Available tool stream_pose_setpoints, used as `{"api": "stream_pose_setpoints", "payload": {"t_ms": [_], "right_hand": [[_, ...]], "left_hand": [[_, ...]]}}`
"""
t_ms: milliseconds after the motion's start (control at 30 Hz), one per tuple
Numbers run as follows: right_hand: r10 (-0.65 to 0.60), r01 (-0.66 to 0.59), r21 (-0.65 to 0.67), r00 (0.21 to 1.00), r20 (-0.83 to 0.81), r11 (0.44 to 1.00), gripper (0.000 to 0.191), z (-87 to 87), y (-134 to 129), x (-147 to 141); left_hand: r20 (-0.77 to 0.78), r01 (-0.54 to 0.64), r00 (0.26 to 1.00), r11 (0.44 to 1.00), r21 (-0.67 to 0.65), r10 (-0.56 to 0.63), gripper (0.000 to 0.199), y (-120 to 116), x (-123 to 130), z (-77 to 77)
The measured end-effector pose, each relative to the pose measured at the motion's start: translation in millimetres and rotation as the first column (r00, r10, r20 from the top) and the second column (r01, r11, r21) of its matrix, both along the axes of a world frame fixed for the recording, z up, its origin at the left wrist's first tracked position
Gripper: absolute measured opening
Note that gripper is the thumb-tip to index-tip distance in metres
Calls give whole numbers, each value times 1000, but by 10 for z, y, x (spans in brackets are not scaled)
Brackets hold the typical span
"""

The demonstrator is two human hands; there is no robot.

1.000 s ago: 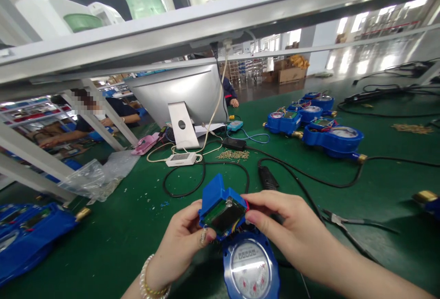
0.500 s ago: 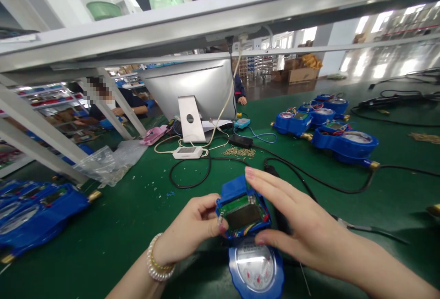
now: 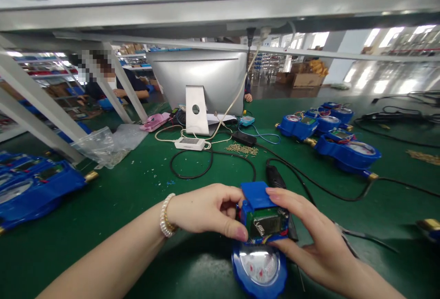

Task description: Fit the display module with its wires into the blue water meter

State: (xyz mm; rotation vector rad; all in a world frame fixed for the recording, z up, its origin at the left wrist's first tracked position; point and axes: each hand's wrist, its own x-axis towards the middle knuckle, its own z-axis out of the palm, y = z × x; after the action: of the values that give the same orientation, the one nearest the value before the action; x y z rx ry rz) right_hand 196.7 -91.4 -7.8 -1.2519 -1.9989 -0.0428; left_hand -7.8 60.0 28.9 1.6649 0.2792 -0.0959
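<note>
A blue water meter (image 3: 259,271) lies in front of me, its round dial toward me. Its electronics box holds a green circuit board with a dark display (image 3: 266,226), and a blue flap (image 3: 255,194) stands up at the far side. My left hand (image 3: 216,212) is closed on the box's left edge, thumb at the near corner, fingers partly hidden behind. My right hand (image 3: 316,230) grips the box from the right, with fingertips by the flap and the thumb at the near edge. Coloured wires show along the box's near side.
Several blue meters stand at the right (image 3: 347,152) and left (image 3: 37,189). Ahead are a monitor (image 3: 202,79), a pile of small screws (image 3: 242,149), a white adapter (image 3: 189,143), black cables and a plastic bag (image 3: 99,145). A black-handled tool (image 3: 275,177) lies beyond my right hand. A shelf (image 3: 206,10) crosses overhead.
My left hand has shifted right along with the box, its thumb now on the near corner. My right hand has lowered and closed around the box's right side. The view has tilted slightly.
</note>
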Motion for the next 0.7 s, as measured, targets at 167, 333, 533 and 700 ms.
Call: {"api": "stream_pose_setpoints", "payload": {"t_ms": [167,333,533,700], "right_hand": [[-16,18,11,985,-173,1000,63,-244,-69,0],[-35,45,23,937,-347,999,63,-423,-97,30],[-16,34,39,919,-394,999,64,-427,-91,53],[-19,38,45,930,-366,998,67,-381,-28,103]], "left_hand": [[-19,121,992,991,-60,-122,30,52,58,1],[41,119,992,993,-3,-119,13,101,102,35],[81,75,993,987,140,-86,7,175,108,69],[23,87,994,888,451,-109,20,192,134,152]]}}
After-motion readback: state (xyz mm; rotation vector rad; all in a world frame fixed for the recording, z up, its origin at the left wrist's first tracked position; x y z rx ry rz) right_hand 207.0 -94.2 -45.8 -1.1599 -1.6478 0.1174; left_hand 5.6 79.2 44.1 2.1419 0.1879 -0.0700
